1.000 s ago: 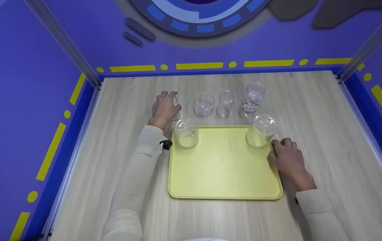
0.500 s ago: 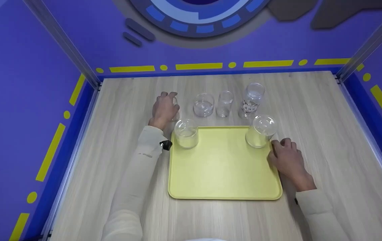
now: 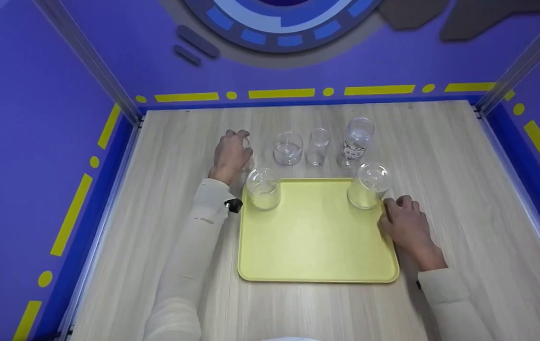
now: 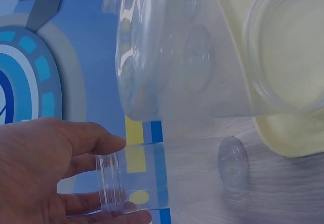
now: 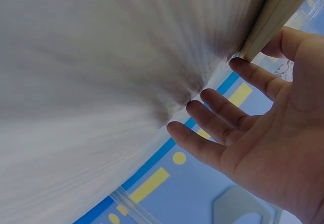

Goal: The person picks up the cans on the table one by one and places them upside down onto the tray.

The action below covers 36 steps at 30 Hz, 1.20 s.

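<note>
My left hand (image 3: 232,154) grips a small clear glass (image 3: 249,154) left of the row of glasses. In the left wrist view, thumb and fingers go round the upper end of that glass (image 4: 111,183); its round base shows low near the table. At the right edge of the yellow tray (image 3: 319,237) is my right hand (image 3: 407,225). Its thumb and index finger touch the rim, while the other fingers, nearly straight, rest with their tips on the table. Two larger clear glasses stand on the tray, one at the far left corner (image 3: 264,192) and another at the far right (image 3: 368,187).
Behind the tray stand a wide low glass (image 3: 289,150), a narrow glass (image 3: 318,148) and a taller one with a printed label (image 3: 357,139). Blue panels (image 3: 274,76) with yellow marks border the wooden table (image 3: 166,142) at the back and sides.
The left thumb has drawn in slightly against the small glass, and that hand has shifted a touch to the left. The right hand and tray stay where they were.
</note>
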{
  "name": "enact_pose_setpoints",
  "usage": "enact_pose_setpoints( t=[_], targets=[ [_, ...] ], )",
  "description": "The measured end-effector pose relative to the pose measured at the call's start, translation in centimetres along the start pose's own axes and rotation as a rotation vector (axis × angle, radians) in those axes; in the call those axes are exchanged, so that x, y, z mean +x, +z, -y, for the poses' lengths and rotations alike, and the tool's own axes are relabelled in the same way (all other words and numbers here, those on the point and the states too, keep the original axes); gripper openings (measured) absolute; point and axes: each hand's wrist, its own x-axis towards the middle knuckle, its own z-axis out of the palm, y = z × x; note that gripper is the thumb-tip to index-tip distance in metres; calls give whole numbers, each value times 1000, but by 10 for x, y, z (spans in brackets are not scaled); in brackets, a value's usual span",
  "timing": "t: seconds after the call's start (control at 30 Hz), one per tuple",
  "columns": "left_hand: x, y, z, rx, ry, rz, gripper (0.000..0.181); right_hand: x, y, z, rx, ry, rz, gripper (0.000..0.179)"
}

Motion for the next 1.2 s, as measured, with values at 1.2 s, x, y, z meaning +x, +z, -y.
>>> enact_pose_setpoints(
  t=[1.2],
  targets=[
    [-18,-16,22,-234,-50,-147,47,-1,-3,2,15,-5,-12,44]
  ],
)
